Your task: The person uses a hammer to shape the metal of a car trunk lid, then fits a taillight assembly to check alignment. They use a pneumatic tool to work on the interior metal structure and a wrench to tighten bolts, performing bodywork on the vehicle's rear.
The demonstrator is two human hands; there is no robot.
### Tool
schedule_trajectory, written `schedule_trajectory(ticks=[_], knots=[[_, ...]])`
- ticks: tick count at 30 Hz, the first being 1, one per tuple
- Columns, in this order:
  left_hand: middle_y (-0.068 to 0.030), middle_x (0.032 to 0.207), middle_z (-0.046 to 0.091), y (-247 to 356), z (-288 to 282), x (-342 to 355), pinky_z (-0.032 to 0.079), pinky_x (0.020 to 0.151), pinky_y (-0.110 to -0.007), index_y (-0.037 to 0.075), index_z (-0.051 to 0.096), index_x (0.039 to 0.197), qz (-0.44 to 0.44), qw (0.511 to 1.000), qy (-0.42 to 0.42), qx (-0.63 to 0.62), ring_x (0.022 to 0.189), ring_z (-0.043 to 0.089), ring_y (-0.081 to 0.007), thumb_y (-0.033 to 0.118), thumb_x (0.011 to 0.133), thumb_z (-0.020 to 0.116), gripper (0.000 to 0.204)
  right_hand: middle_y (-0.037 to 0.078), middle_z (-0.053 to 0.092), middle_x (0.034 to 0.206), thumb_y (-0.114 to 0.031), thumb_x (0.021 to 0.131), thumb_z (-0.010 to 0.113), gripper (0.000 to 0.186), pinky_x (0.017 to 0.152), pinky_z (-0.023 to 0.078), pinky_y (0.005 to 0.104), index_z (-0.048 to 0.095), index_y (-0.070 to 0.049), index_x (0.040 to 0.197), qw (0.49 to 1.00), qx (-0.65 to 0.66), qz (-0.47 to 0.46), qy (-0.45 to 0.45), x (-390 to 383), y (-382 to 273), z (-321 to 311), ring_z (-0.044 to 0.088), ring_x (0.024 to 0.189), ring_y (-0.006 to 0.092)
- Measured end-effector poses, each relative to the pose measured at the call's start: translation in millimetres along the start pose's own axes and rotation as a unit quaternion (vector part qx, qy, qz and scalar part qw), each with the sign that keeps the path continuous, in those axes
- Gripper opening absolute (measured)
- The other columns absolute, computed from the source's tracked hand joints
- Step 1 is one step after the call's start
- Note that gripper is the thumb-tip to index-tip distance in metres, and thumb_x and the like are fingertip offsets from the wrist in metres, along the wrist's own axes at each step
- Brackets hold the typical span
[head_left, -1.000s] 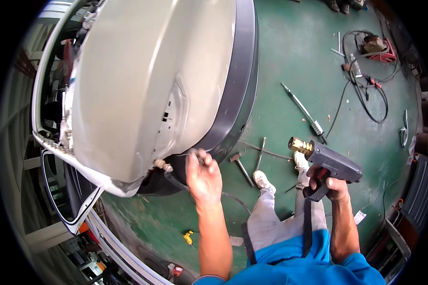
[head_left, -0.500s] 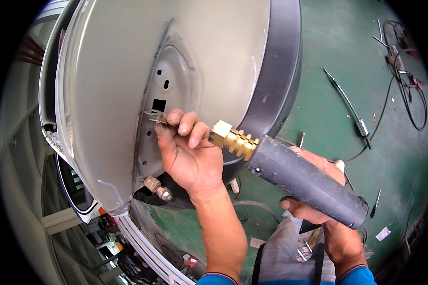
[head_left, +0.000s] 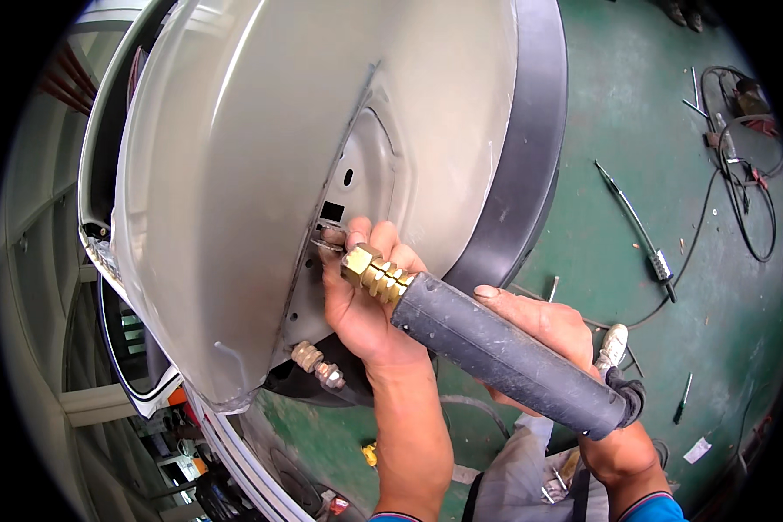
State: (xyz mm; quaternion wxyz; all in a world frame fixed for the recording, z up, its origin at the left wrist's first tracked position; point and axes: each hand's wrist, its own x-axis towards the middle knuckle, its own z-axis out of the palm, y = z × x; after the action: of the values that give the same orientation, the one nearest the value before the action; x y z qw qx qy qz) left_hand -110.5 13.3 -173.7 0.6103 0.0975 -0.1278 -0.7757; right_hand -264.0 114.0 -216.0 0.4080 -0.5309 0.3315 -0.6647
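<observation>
My left hand (head_left: 374, 317) is up against the grey car body panel (head_left: 235, 174), its thumb and fingers pinching a small ring-shaped metal piece (head_left: 330, 236). That piece sits just below a square hole (head_left: 331, 211) in the recessed part of the panel. In my right hand (head_left: 548, 326) is a thick black cylindrical tool handle (head_left: 505, 348), slanting up to the left. Its ribbed brass end fitting (head_left: 376, 271) is close to the left fingers and overlaps them in view; whether they touch I cannot tell. Lower down, a bolted metal fitting (head_left: 317, 364) projects from the panel's bottom edge.
A dark trim strip (head_left: 531, 148) runs along the panel's right side. On the green floor (head_left: 618, 104) lie a slide-hammer-like rod (head_left: 635, 222), coiled black cables (head_left: 739, 157), a screwdriver (head_left: 685, 398) and a paper scrap (head_left: 697, 450). Someone's dark shoes (head_left: 685, 16) show at the top.
The black handle and its brass fitting have moved left toward my left hand, which keeps its pinch on the metal piece. The view has shifted, so the panel appears further right and lower.
</observation>
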Motion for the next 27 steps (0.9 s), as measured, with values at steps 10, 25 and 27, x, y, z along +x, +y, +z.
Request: schedule_trajectory(ticks=[10, 25, 27], knots=[[-0.0047, 0.088, 0.052, -3.4, 6.2, 0.9, 0.04, 0.063, -0.025, 0.002, 0.056, 0.1, -0.024, 0.999, -0.014, -0.03, 0.071, 0.043, -0.0123, 0.018, 0.092, 0.069, 0.023, 0.02, 0.071, 0.106, -0.025, 0.074, 0.084, 0.069, 0.075, 0.057, 0.0347, 0.058, 0.007, 0.13, 0.996, -0.049, -0.079, 0.009, 8.9, 11.1, 8.6, 0.073, 0.086, 0.0297], [-0.0051, 0.082, 0.046, -6.7, 13.4, 1.1, 0.04, 0.061, -0.024, 0.003, 0.05, 0.096, -0.023, 0.998, 0.015, -0.057, 0.065, 0.04, -0.0111, 0.017, 0.089, 0.071, 0.026, 0.021, 0.071, 0.111, -0.018, 0.071, 0.085, 0.07, 0.079, 0.057, 0.0352, 0.058, 0.006, 0.131, 0.998, -0.037, -0.05, -0.003, 6.4, 11.9, 10.8, 0.073, 0.092, 0.0305], [-0.0054, 0.082, 0.046, -6.5, 12.5, 1.5, 0.04, 0.06, -0.023, 0.003, 0.05, 0.096, -0.03, 0.998, 0.004, -0.056, 0.065, 0.041, -0.011, 0.016, 0.089, 0.07, 0.025, 0.02, 0.072, 0.108, -0.016, 0.073, 0.082, 0.066, 0.078, 0.057, 0.0353, 0.058, 0.005, 0.131, 0.999, -0.027, -0.046, 0.006, 8.9, 8.6, 12.5, 0.073, 0.09, 0.0301]])
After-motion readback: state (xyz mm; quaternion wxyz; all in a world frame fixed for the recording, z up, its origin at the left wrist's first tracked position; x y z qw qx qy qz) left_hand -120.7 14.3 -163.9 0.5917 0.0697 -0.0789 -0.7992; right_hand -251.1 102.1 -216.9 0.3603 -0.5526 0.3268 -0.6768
